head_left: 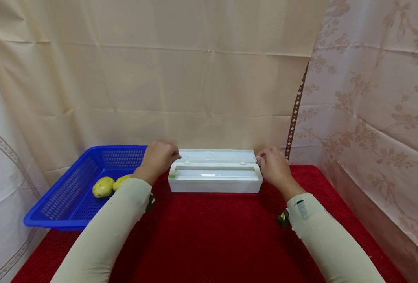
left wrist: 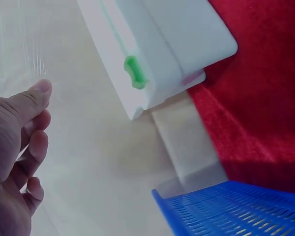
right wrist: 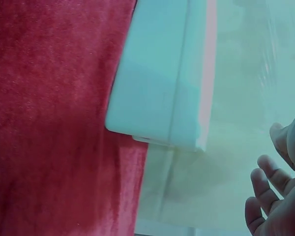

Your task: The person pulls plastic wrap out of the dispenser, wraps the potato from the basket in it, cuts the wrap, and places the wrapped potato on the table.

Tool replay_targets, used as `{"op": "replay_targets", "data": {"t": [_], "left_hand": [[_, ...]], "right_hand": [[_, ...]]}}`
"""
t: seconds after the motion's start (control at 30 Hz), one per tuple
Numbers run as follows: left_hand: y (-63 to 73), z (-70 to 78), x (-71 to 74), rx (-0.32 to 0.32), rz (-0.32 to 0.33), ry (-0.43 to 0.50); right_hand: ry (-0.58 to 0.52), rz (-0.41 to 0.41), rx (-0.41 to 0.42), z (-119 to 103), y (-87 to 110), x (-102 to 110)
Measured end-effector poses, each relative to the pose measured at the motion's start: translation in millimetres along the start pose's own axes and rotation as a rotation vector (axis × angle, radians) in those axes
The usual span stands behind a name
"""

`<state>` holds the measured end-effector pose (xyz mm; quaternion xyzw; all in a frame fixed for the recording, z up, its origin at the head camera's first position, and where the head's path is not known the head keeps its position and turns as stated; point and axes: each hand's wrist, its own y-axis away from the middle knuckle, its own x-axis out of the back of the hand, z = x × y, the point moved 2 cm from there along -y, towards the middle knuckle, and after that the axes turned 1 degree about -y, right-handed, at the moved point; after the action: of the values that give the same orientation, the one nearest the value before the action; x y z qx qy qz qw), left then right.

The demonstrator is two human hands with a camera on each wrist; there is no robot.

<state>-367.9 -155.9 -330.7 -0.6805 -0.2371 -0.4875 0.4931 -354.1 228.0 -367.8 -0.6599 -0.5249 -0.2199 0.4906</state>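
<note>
A white cling film dispenser box point(head_left: 214, 186) stands with its lid point(head_left: 226, 156) raised at the back, and a film roll point(head_left: 230, 173) shows inside. At its left end sits a green slider point(left wrist: 134, 73). My left hand point(head_left: 159, 157) pinches the clear cling film point(left wrist: 38, 64) between thumb and forefinger, off the box's left end. Across from it, my right hand point(head_left: 274, 167) holds the film's other side by the right end, thumb against forefinger, the remaining fingers loosely bent. Fine creases run through the film near both hands in the wrist views.
A blue plastic basket point(head_left: 53, 192) stands at the left with yellow potatoes point(head_left: 103, 187) in it, partly behind my left forearm. Red cloth point(head_left: 212, 236) covers the table. Beige curtain point(head_left: 194, 78) hangs close behind the box, and patterned curtain point(head_left: 378, 98) hangs at the right.
</note>
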Motion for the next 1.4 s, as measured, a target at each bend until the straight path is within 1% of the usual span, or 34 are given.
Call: {"op": "replay_targets", "data": {"t": [0.17, 0.3, 0.5, 0.67, 0.77, 0.97, 1.07, 1.27, 1.4], "left_hand": [[-0.6, 1.0, 7.6, -0.007, 0.059, -0.060], [0.0, 0.4, 14.1, -0.015, 0.105, -0.073], [0.2, 0.0, 25.1, -0.033, 0.138, -0.068], [0.9, 2.0, 37.3, -0.057, 0.176, -0.071], [2.5, 2.0, 44.7, -0.066, 0.198, -0.072], [2.8, 3.2, 56.8, -0.053, 0.198, -0.061], [2.4, 4.0, 62.1, -0.047, 0.209, -0.060], [1.9, 3.9, 70.3, -0.063, 0.275, -0.045], [1.7, 4.7, 75.8, -0.067, 0.314, -0.019]], "right_hand": [[-0.027, 0.022, 0.006, -2.4, -0.8, 8.9], [-0.053, 0.033, 0.004, -5.2, -1.8, 14.4], [-0.060, 0.049, 0.013, -10.6, -0.9, 26.0], [-0.052, 0.081, 0.048, -14.4, -1.0, 35.1], [-0.058, 0.087, 0.065, -17.5, -1.1, 39.7], [-0.060, 0.097, 0.074, -23.5, 0.3, 51.3], [-0.059, 0.106, 0.081, -26.2, 1.0, 57.5], [-0.067, 0.132, 0.099, -28.0, 1.0, 66.8], [-0.079, 0.150, 0.112, -29.1, 0.5, 72.7]]}}
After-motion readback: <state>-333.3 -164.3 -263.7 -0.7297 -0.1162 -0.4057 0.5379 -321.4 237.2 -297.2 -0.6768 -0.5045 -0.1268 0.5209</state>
